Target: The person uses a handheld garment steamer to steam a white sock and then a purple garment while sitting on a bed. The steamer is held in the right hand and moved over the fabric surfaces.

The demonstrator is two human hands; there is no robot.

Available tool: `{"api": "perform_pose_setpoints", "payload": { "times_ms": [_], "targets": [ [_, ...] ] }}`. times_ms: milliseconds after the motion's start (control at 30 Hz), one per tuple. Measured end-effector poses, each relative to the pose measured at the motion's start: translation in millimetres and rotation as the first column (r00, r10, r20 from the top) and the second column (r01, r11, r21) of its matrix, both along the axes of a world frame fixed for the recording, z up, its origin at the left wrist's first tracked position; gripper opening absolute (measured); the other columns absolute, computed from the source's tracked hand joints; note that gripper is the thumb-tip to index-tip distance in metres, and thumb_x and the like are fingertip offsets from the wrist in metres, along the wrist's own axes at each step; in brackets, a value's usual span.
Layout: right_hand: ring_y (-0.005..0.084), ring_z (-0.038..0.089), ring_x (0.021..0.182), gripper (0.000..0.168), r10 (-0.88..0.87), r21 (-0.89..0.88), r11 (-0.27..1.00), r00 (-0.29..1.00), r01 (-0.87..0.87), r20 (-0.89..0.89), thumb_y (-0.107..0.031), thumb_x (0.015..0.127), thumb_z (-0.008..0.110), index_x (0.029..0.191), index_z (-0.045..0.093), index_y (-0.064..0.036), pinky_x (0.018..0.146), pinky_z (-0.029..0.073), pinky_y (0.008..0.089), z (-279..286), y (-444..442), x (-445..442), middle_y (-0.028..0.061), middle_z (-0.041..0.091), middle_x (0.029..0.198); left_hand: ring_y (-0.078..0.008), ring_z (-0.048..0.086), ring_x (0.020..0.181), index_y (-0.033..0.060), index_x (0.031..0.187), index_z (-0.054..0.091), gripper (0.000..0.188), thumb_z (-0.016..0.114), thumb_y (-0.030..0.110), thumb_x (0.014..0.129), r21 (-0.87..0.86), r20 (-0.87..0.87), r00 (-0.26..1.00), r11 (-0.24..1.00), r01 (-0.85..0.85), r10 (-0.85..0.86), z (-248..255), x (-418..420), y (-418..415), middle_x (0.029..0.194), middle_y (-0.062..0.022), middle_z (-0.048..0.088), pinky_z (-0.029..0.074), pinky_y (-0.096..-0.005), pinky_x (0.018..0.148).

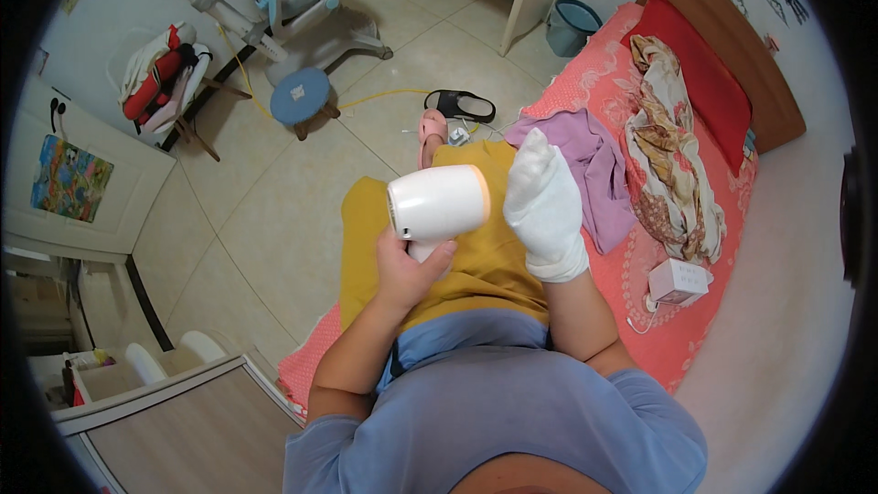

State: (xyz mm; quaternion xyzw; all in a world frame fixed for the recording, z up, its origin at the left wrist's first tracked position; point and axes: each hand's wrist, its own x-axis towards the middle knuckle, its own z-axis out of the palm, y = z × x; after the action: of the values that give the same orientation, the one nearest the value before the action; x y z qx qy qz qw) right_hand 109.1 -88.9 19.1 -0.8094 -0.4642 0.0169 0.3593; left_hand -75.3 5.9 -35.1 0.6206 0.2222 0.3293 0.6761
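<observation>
My left hand (411,267) is closed around the handle of a white hair dryer (439,200), held over my lap. The dryer has an orange-toned rim at its right end, which faces my right hand. A white sock (545,209) is pulled over my right hand (557,233) down to the wrist, so the fingers are hidden; it is raised beside the dryer, not touching it. Below both hands lie mustard-yellow trousers (480,267). A purple cloth (583,171) lies on the bed just beyond the sock.
The bed's pink cover (638,302) bears a patterned cloth (669,151), a red pillow (699,75) and a small white box (679,281). On the floor are a blue-topped stool (300,96), a black slipper (461,106), a yellow cable (384,93) and a bin (571,31).
</observation>
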Motion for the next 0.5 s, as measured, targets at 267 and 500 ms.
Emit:
{"api": "perform_pose_setpoints", "payload": {
  "times_ms": [267,500],
  "targets": [
    [0.0198,0.051,0.076,0.012,0.613,0.56,0.743,-0.036,0.366,-0.789,-0.018,0.101,0.04,0.103,0.043,-0.006,0.07,0.047,0.0315,-17,-1,-3,0.003,0.051,0.087,-0.0175,0.066,0.092,0.0002,0.114,0.061,0.045,0.079,0.014,0.074,0.108,-0.055,0.994,0.989,0.104,-0.099,20,12,-1,0.103,-0.0107,0.068,0.052,-0.0325,0.081],
    [0.0187,0.043,0.066,0.029,0.756,0.606,0.646,-0.276,0.465,-0.594,-0.027,0.105,0.033,0.083,0.042,-0.012,0.063,0.044,0.0325,-23,1,-6,-0.0016,0.043,0.073,-0.0188,0.068,0.091,0.0012,0.113,0.062,0.048,0.081,0.015,0.071,0.272,-0.036,0.987,0.949,0.162,-0.158,38,14,7,0.102,-0.0108,0.069,0.053,-0.0331,0.081]
  ]
}}
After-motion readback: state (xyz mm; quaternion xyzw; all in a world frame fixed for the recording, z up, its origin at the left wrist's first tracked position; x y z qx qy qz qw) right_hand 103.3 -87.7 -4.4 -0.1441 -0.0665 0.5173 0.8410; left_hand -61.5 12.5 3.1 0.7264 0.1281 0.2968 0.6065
